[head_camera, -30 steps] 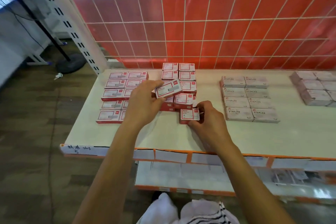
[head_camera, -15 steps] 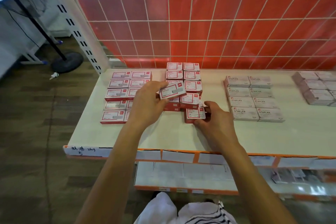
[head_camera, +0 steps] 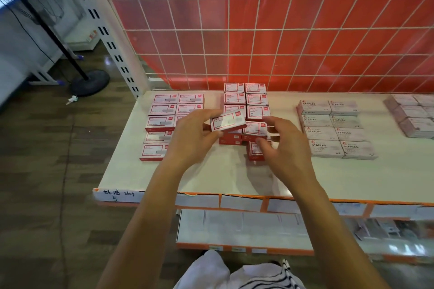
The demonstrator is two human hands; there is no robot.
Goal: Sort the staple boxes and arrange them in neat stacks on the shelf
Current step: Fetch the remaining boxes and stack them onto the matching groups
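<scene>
One staple box (head_camera: 227, 121) in grip of left hand (head_camera: 195, 138), right hand (head_camera: 281, 145) alongside (relaxed, empty).

at 3 o'clock the pale boxes (head_camera: 413, 115) run off the edge; the left hand (head_camera: 191, 138) covers red boxes (head_camera: 162, 122) at 10 o'clock.

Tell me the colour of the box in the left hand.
The box is white with red edges, head view.
</scene>
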